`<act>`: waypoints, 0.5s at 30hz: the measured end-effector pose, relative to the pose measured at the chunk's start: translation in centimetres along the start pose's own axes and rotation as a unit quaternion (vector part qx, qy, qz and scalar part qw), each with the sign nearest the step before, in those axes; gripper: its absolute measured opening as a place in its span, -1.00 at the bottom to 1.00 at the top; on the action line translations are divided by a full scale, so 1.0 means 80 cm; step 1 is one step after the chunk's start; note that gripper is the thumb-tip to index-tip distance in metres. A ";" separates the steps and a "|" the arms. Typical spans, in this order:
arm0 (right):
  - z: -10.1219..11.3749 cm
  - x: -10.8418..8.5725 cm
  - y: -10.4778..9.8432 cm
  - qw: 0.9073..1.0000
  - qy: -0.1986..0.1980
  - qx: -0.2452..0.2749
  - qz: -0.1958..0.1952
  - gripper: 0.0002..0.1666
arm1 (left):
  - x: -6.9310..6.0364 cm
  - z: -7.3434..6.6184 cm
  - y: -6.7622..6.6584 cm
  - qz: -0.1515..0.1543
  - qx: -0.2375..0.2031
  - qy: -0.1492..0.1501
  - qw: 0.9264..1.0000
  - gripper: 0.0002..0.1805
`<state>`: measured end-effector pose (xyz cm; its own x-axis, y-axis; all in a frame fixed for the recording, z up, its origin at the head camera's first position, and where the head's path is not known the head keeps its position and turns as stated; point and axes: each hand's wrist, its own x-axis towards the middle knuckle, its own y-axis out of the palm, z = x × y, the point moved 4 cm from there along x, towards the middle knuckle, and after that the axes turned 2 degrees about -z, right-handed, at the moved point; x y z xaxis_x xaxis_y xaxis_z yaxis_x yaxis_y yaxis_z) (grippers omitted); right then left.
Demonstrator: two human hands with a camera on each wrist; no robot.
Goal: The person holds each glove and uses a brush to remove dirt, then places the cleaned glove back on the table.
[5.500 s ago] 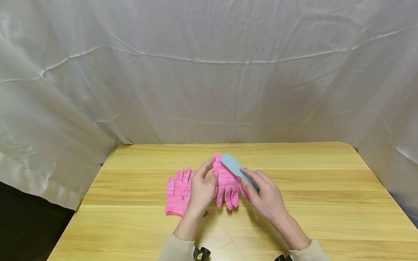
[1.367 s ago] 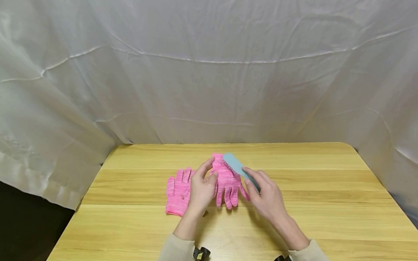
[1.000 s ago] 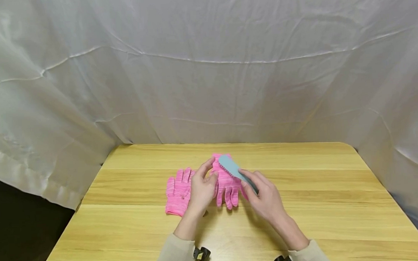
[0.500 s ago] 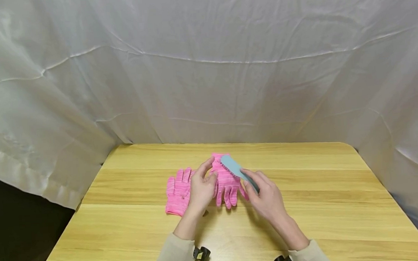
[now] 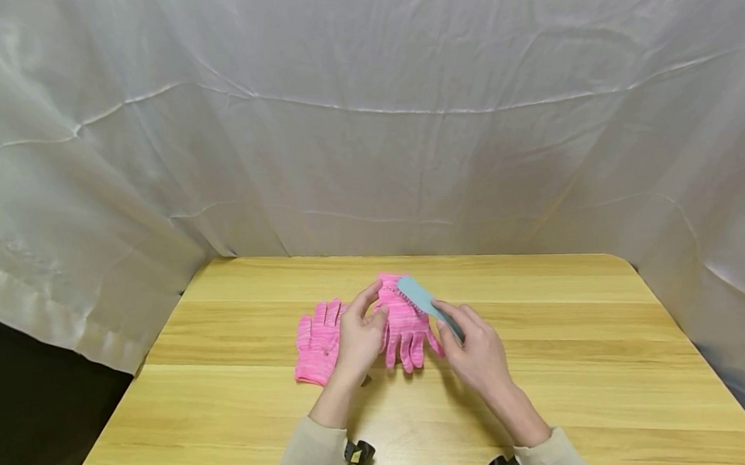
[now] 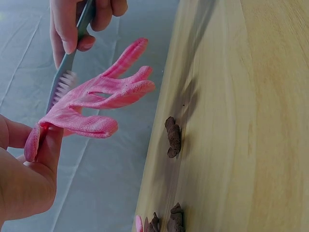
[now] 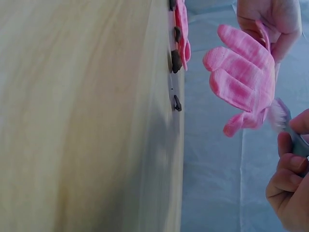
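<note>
My left hand [image 5: 360, 336] pinches one edge of a pink knitted glove [image 5: 404, 326], raised above the table with its fingers dangling toward me. The handle of a blue-grey brush [image 5: 417, 295] is in my right hand [image 5: 477, 350], fingers and thumb curled round it. Pale bristles [image 6: 64, 86] on the brush meet the glove's outer face near the palm; they look blurred in the right wrist view. A second pink glove [image 5: 317, 346] lies flat on the table to the left, partly covered by my left hand and forearm.
Several dark brown crumbly lumps, one of them a short brown roll [image 6: 173, 137], lie on the wooden table [image 5: 579, 362] below the raised glove. Pale grey curtains [image 5: 368, 154] hang behind the table and at both sides.
The brush has shifted back and forth over the glove in small strokes, now slightly right of where it was half a second ago. The left hand keeps its place; the loose glove is unmoved.
</note>
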<state>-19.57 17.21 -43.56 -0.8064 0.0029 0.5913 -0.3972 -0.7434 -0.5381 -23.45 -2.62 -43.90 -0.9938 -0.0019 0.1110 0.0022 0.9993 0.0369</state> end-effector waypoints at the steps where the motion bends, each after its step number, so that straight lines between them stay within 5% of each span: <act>1: 0.000 0.000 0.000 1.000 -0.002 0.005 -0.003 -0.52 | 0.000 0.000 0.000 -0.001 0.001 0.000 1.000 -0.43; 15: 0.000 0.001 0.004 0.998 -0.056 0.023 0.003 -0.51 | -0.001 0.000 0.000 0.004 -0.005 -0.004 1.000 -0.42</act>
<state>-19.73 16.98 -43.68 -0.7537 -0.0744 0.6530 -0.3699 -0.7732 -0.5151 -23.41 -2.60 -43.94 -0.9947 0.0057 0.1030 0.0105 0.9989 0.0464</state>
